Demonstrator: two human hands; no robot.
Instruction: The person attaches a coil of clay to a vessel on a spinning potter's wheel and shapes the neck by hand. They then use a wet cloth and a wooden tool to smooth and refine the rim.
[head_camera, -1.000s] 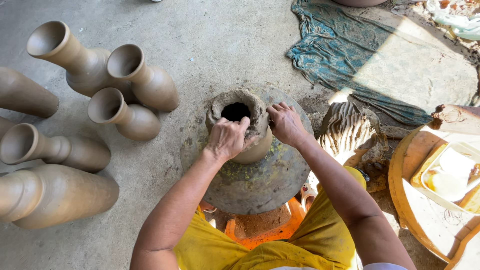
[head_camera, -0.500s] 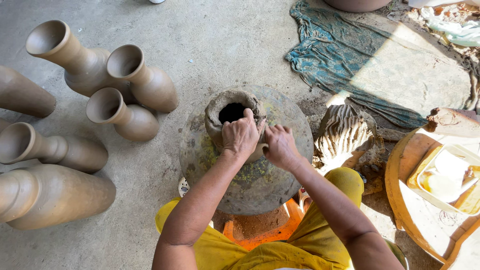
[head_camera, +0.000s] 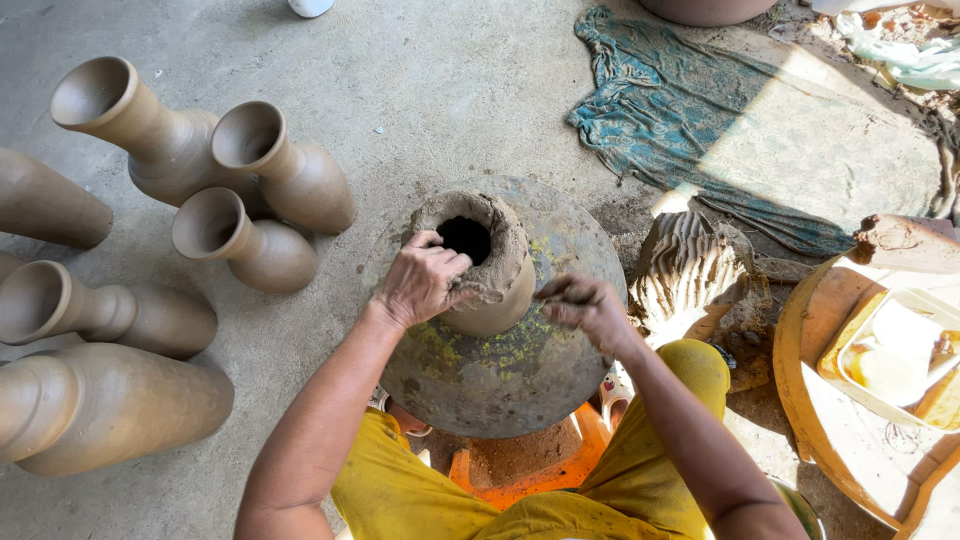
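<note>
While the left hand (head_camera: 420, 282) presses on the rough rim of the clay pot (head_camera: 487, 262), fingers curled against its wall, the right hand (head_camera: 588, 310) hovers just beside it, fingertips pinched on a small clay piece (head_camera: 572, 294). The pot sits centred on the round wheel (head_camera: 510, 370); finished vases (head_camera: 262, 215) stand well left of the grip.

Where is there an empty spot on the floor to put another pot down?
Bare concrete floor lies between the clay vases and the teal cloth. The left is crowded with vases; the right holds a clay lump and a round tray.
</note>
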